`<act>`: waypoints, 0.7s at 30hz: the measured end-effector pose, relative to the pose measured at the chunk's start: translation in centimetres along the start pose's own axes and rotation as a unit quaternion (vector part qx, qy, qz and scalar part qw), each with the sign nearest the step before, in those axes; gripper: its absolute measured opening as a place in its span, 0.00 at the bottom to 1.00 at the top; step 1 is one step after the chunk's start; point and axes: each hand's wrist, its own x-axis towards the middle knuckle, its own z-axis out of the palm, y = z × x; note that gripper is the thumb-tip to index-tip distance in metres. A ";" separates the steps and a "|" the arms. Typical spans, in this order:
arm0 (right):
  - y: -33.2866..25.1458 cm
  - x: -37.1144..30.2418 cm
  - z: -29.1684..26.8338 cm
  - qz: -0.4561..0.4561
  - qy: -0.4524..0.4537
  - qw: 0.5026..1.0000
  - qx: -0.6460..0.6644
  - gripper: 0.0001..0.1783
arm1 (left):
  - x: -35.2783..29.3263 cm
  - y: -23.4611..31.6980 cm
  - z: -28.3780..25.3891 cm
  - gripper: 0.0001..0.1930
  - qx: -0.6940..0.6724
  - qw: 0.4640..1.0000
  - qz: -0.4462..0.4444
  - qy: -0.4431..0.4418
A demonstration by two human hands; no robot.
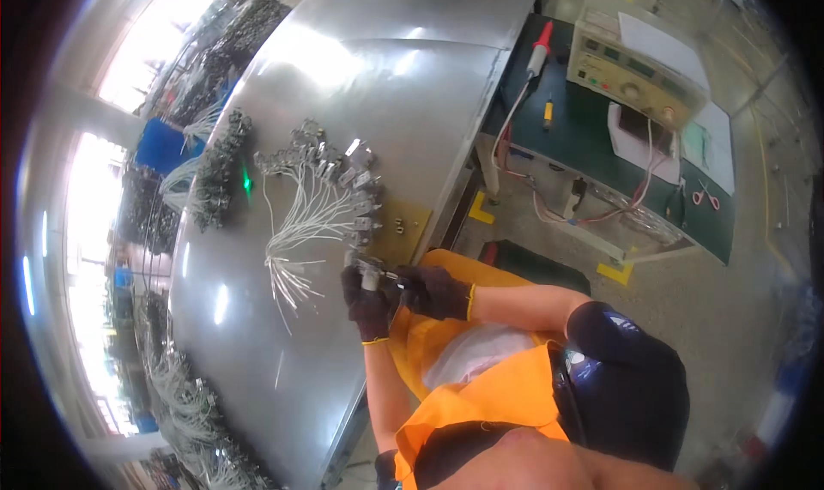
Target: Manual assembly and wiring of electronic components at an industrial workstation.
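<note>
My left hand (366, 308), in a dark glove with a yellow cuff, is closed around a small grey metal part (369, 277) at the table edge. Close beside it, my right hand (436, 292) wears a matching glove. Its fingers are closed, pointing at that part; what they hold is too small to make out. Just beyond my hands lies a fanned bundle of white wires (302, 220). Small silver metal fittings (366, 205) sit in an arc at the wire ends. A tan board (410, 232) with a few tiny metal pieces lies near the table's right edge.
The shiny metal table (386, 87) carries another heap of wired parts (225, 168) on its left. Blue bins (163, 147) and more wire bundles (193, 404) line the left side. At right, a green-topped bench (549, 151) holds a tester box (635, 74), a red-tipped probe (539, 51) and scissors (706, 196).
</note>
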 end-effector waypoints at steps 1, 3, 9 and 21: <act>-2.0 0.4 -1.4 0.192 -0.005 0.961 0.198 0.09 | 0.3 0.4 -0.2 0.24 0.026 0.998 0.043 0.026; -1.7 0.4 -5.5 0.269 0.038 0.939 0.211 0.12 | 2.2 2.8 1.0 0.24 -0.001 0.999 0.031 0.036; -2.7 1.4 -20.3 -0.060 0.250 0.890 -0.377 0.10 | 2.1 5.6 3.3 0.27 0.242 0.969 -0.007 0.049; -4.0 4.1 -36.4 0.016 0.352 0.687 -0.636 0.33 | 13.7 18.1 -14.5 0.34 0.290 0.931 0.153 0.160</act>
